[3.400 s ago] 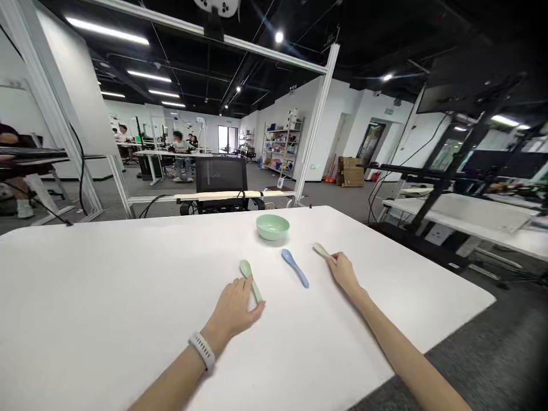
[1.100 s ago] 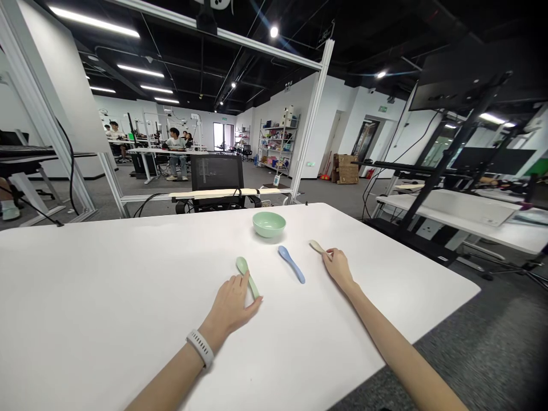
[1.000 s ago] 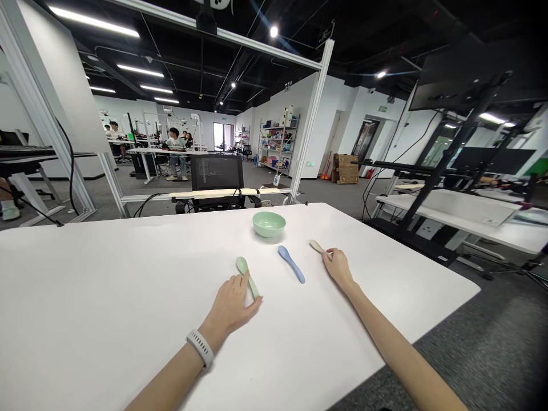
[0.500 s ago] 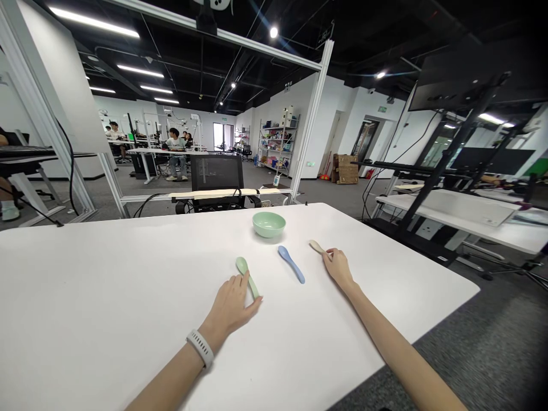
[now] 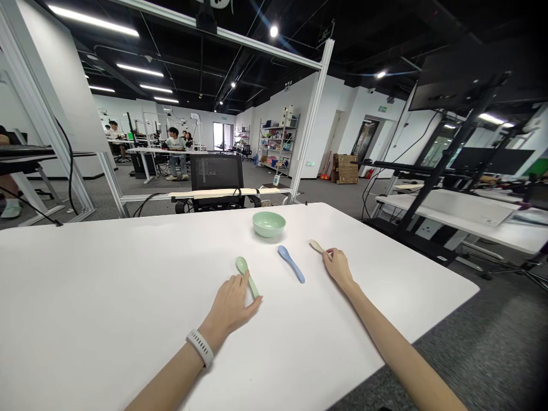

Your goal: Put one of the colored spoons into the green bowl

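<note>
My left hand (image 5: 232, 301), with a grey band at the wrist, rests on the white table (image 5: 128, 285) at a light green spoon (image 5: 242, 265). Its index finger touches the handle from the left, and the thumb meets the handle's near end. My right hand (image 5: 338, 267) is closed over the handle of a cream spoon (image 5: 315, 246), whose bowl end points to the far left. Between the hands a blue spoon (image 5: 291, 265) lies untouched. Beyond it, a light green bowl (image 5: 269, 225) stands upright. Both held spoons lie on the tabletop.
A metal frame (image 5: 317, 103) rises behind the table's far edge, with a black mesh chair (image 5: 217, 172) beyond. On the right stand another white desk (image 5: 471, 217) and a dark monitor stand (image 5: 436, 162). Several people sit at desks in the background.
</note>
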`<action>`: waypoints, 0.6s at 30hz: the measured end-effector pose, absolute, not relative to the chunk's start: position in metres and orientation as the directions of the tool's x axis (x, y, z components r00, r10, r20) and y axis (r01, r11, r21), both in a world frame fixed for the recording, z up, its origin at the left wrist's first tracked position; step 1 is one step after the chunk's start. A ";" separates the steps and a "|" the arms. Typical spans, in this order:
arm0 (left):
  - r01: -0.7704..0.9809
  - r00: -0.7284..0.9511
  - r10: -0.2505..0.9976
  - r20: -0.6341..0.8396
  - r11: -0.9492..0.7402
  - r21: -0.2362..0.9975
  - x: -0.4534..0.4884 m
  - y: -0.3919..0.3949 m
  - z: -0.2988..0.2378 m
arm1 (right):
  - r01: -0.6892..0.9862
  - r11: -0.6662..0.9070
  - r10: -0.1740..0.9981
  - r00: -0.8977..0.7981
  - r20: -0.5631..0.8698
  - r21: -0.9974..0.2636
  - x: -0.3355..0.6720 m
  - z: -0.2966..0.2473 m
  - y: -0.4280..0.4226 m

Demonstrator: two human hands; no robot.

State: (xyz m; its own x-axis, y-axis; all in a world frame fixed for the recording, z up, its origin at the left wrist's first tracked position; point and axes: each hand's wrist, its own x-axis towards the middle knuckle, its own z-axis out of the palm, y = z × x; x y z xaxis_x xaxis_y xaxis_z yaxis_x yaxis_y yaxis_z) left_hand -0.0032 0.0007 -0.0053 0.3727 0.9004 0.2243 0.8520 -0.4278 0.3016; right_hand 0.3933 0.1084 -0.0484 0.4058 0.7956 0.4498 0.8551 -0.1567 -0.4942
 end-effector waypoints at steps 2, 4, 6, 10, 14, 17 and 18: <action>0.855 0.369 0.905 0.212 -0.420 0.306 -0.003 0.000 -0.003 | 0.854 -0.161 0.804 0.404 0.436 -0.494 0.394 -0.049 0.108; 0.858 0.367 0.910 0.192 -0.411 0.309 -0.003 -0.001 -0.001 | 0.851 -0.165 0.809 0.406 0.426 -0.498 0.394 -0.050 0.108; 0.860 0.367 0.913 0.178 -0.406 0.310 -0.003 -0.001 0.000 | 0.848 -0.169 0.810 0.410 0.420 -0.502 0.395 -0.050 0.108; 0.860 0.368 0.912 0.180 -0.407 0.308 -0.003 -0.002 0.002 | 0.846 -0.173 0.806 0.416 0.421 -0.504 0.396 -0.052 0.108; 0.860 0.370 0.916 0.153 -0.400 0.318 -0.003 -0.003 0.004 | 0.845 -0.161 0.803 0.413 0.430 -0.511 0.395 -0.052 0.108; 0.862 0.367 0.920 0.141 -0.393 0.321 -0.002 -0.003 0.004 | 0.842 -0.161 0.799 0.417 0.433 -0.515 0.394 -0.050 0.107; 0.862 0.366 0.920 0.143 -0.393 0.321 -0.002 -0.003 0.004 | 0.841 -0.161 0.799 0.418 0.432 -0.516 0.394 -0.050 0.107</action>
